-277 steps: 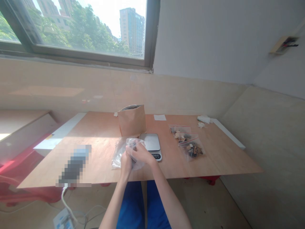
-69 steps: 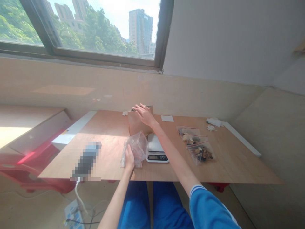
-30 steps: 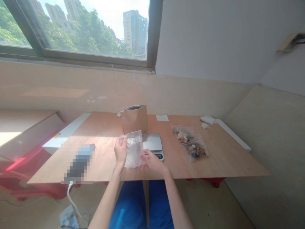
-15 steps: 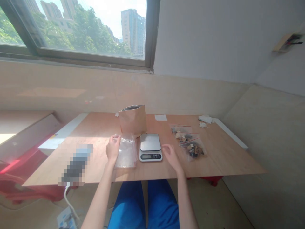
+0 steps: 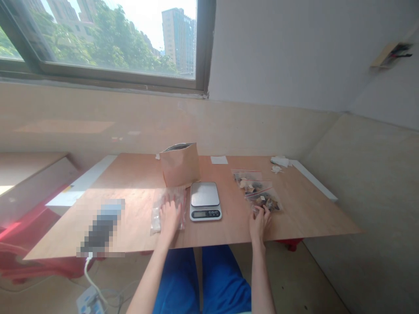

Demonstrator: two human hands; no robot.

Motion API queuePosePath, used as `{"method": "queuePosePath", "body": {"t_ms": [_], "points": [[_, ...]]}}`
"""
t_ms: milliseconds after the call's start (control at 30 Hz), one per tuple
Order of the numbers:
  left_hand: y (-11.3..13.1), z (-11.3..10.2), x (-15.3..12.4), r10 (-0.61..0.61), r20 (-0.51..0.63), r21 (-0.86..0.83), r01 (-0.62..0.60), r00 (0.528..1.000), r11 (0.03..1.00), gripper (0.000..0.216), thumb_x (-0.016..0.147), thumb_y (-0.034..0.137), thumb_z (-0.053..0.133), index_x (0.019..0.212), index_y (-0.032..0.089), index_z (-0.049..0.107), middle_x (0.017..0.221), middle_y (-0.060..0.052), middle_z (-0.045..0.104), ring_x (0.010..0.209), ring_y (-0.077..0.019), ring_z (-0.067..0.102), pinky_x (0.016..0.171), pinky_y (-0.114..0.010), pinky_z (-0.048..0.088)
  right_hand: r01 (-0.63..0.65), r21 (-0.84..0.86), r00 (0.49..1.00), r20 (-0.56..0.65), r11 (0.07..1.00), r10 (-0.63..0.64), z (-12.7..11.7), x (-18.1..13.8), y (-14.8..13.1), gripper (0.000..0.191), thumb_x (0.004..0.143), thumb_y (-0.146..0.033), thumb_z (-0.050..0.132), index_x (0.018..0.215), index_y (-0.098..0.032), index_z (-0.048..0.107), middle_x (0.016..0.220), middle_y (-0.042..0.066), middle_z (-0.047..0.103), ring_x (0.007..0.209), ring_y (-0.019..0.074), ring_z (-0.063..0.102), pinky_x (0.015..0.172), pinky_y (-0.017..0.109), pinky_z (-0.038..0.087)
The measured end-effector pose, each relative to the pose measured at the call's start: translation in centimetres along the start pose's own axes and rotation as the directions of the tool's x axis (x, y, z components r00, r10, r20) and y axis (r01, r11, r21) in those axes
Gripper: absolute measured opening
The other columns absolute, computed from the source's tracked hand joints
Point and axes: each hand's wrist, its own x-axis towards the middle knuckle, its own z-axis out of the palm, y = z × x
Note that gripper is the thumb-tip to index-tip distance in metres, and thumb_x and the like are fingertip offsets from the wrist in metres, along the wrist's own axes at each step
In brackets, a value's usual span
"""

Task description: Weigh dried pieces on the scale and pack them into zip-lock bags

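Note:
My left hand (image 5: 170, 216) lies flat on a stack of clear plastic zip bags (image 5: 156, 220), its fingers stretched forward and slightly apart. To the right of the stack stands a white digital kitchen scale (image 5: 205, 196) with a bare metal plate. Farther right, my right hand (image 5: 260, 221) has its fingers curled at the near edge of a filled zip bag (image 5: 271, 203) holding dark and brown dried pieces. Behind that one, more filled zip bags (image 5: 247, 175) overlap in a row. Part of the nearest bag is hidden by my fingers.
A brown paper pouch (image 5: 180, 165) stands with its top open behind the scale. A blurred-out phone-like object (image 5: 103, 224) with a white cable (image 5: 90, 272) lies at left. White paper (image 5: 219, 160) and crumpled scraps (image 5: 279, 162) lie along the table's back edge.
My left hand has moved right, from the bags' left edge onto their middle. My right hand has left the scale's side and reached right to the nearest filled bag.

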Motion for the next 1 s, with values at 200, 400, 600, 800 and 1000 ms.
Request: {"method": "queuePosePath", "body": {"t_ms": [200, 400, 600, 800, 1000], "points": [[-0.2, 0.4, -0.3, -0.037, 0.101, -0.124, 0.049, 0.994, 0.991, 0.047, 0.084, 0.029, 0.036, 0.126, 0.012, 0.046, 0.141, -0.017, 0.035, 0.134, -0.0274, 0.024, 0.107, -0.046, 0.019, -0.012, -0.013, 1.0, -0.011, 1.0, 0.012, -0.9, 0.4, 0.6, 0.023, 0.074, -0.025, 0.042, 0.071, -0.015, 0.062, 0.09, 0.016, 0.054, 0.083, 0.0269, 0.05, 0.077, 0.04, 0.036], [0.9, -2.3, -0.2, -0.038, 0.118, -0.374, 0.08, 0.992, 0.924, 0.042, 0.087, 0.031, 0.026, 0.113, 0.015, 0.054, 0.119, -0.014, 0.058, 0.114, -0.0239, 0.052, 0.096, -0.04, 0.038, -0.018, 0.017, 0.999, 0.032, 1.0, 0.017, -1.6, 0.7, 0.6, 0.019, 0.069, -0.016, 0.038, 0.068, -0.017, 0.056, 0.076, 0.013, 0.056, 0.078, 0.0262, 0.05, 0.075, 0.039, 0.037], [4.4, -4.7, -1.9, 0.084, 0.036, -0.637, -0.042, 0.996, 0.769, 0.035, 0.087, 0.033, 0.033, 0.112, 0.019, 0.054, 0.117, -0.01, 0.059, 0.108, -0.0214, 0.055, 0.09, -0.036, 0.043, -0.181, 0.18, 0.981, 0.109, 0.967, 0.163, -4.5, 2.4, -2.5, 0.009, 0.062, -0.02, 0.044, 0.069, -0.019, 0.05, 0.069, 0.008, 0.058, 0.066, 0.0218, 0.051, 0.065, 0.034, 0.04], [7.3, -7.2, -2.6, 0.267, 0.036, -0.75, -0.151, 0.963, 0.643, 0.036, 0.086, 0.036, 0.041, 0.117, 0.022, 0.051, 0.117, -0.009, 0.057, 0.106, -0.0195, 0.055, 0.088, -0.032, 0.043, -0.154, 0.525, 0.951, 0.31, 0.837, -0.02, -8.9, 3.6, -9.6, 0.013, 0.068, -0.028, 0.053, 0.077, -0.019, 0.052, 0.076, 0.003, 0.058, 0.067, 0.0162, 0.053, 0.066, 0.029, 0.044], [7.9, -8.9, -3.0, 0.438, 0.207, -0.802, -0.105, 0.875, 0.588, 0.044, 0.079, 0.044, 0.053, 0.116, 0.022, 0.048, 0.114, -0.008, 0.055, 0.101, -0.0198, 0.053, 0.08, -0.028, 0.042, -0.265, 0.727, 0.779, 0.548, 0.633, -0.304, -10.2, 1.8, -14.5, 0.004, 0.071, -0.022, 0.052, 0.074, -0.019, 0.052, 0.071, -0.001, 0.052, 0.066, 0.0128, 0.051, 0.06, 0.023, 0.043]]}}
